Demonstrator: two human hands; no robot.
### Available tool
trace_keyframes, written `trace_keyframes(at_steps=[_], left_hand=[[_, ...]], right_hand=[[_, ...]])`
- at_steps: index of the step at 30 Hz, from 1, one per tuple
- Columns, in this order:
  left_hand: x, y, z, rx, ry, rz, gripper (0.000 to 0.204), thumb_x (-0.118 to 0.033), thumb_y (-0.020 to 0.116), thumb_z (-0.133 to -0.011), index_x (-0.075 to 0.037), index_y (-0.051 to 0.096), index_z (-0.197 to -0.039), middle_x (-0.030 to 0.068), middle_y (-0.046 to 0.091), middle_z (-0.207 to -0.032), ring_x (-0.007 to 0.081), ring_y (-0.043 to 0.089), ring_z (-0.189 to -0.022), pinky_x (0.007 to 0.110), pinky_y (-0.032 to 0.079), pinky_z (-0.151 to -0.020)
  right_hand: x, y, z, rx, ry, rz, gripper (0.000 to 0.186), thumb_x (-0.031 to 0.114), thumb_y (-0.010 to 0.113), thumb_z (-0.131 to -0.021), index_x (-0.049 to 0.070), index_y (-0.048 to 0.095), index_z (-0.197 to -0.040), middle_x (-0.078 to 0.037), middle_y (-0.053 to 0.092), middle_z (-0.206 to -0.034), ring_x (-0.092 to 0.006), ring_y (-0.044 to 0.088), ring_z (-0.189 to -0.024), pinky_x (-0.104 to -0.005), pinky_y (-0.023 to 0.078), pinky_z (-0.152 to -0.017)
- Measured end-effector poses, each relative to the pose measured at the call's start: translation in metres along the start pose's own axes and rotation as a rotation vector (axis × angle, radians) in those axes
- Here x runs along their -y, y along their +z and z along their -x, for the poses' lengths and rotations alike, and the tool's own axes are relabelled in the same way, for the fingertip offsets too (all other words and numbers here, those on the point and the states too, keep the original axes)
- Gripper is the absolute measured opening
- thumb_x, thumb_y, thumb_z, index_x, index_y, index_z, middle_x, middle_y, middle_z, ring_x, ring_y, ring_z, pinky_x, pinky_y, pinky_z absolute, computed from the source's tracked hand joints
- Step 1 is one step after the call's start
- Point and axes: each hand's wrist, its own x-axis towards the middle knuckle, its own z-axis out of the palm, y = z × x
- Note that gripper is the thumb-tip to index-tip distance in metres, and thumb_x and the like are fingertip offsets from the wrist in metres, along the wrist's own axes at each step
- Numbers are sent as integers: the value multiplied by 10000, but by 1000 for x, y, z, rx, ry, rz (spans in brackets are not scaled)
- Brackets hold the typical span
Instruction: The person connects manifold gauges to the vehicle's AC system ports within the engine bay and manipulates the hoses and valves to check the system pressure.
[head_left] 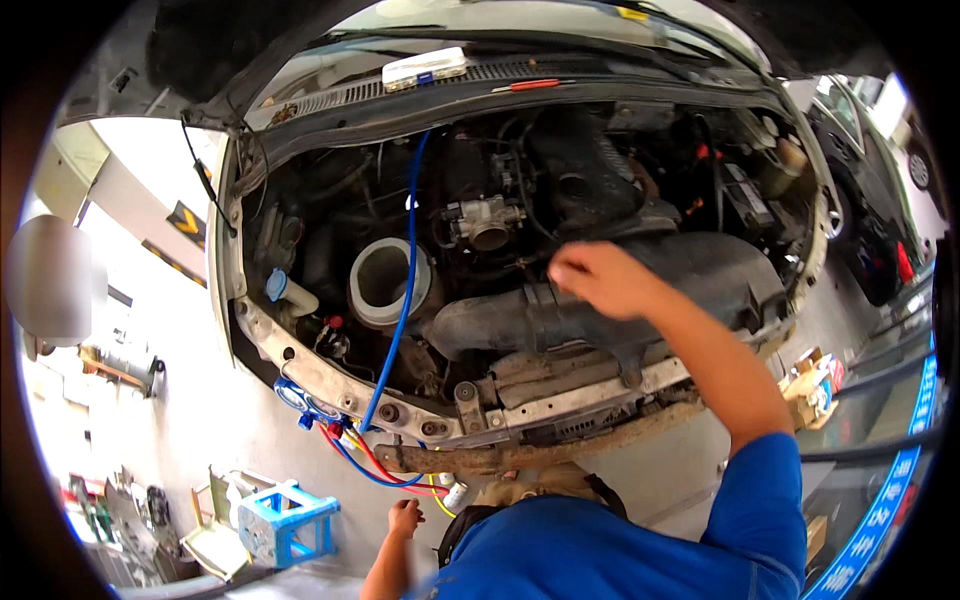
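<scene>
My right hand (602,280) reaches over the black plastic air intake duct (680,275) in a car's engine bay. Its fingers are curled together, and whatever they may hold is hidden. A metal throttle body (487,224) with a round bore lies just beyond it. Low by my side, my left hand (405,518) has its fingers curled in, with nothing visible in them. Near it hang red, blue and yellow hoses (375,465) from a gauge set (305,400) on the front edge. One long blue hose (408,280) runs across the bay, past a grey round opening (385,275).
A white box (424,68) and a red-handled screwdriver (530,86) lie on the cowl below the windscreen. The raised hood (170,60) hangs overhead. A blue stool (290,525) stands at lower left, cardboard boxes (812,390) at right, and a dark car (860,200) beyond.
</scene>
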Motion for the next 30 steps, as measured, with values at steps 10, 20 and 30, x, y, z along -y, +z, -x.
trace_keyframes(at_steps=[10,20,30], left_hand=[[211,21,121,-310,160,-6,222,-240,525,-880,-25,568,-922,83,584,-670,219,592,-520,301,397,-427],[94,107,225,-420,-554,536,153,-214,560,-865,-75,562,-927,62,561,-628,186,576,-479,273,349,-390],[21,115,201,-396,-362,465,236,-304,574,-857,-73,556,-905,48,567,-680,174,581,-547,281,380,-478]], right_hand=[[-145,-17,-341,-379,228,-771,224,259,495,-916,61,597,-947,-43,634,-753,-142,569,-566,-275,426,-502],[-190,-9,-442,-420,24,-1657,353,331,396,-953,93,478,-1200,-113,539,-1183,-268,546,-1045,-413,486,-886],[-165,2,-442,-298,-103,-1812,346,296,463,-922,59,503,-1171,-109,575,-1123,-235,570,-1002,-355,479,-832]])
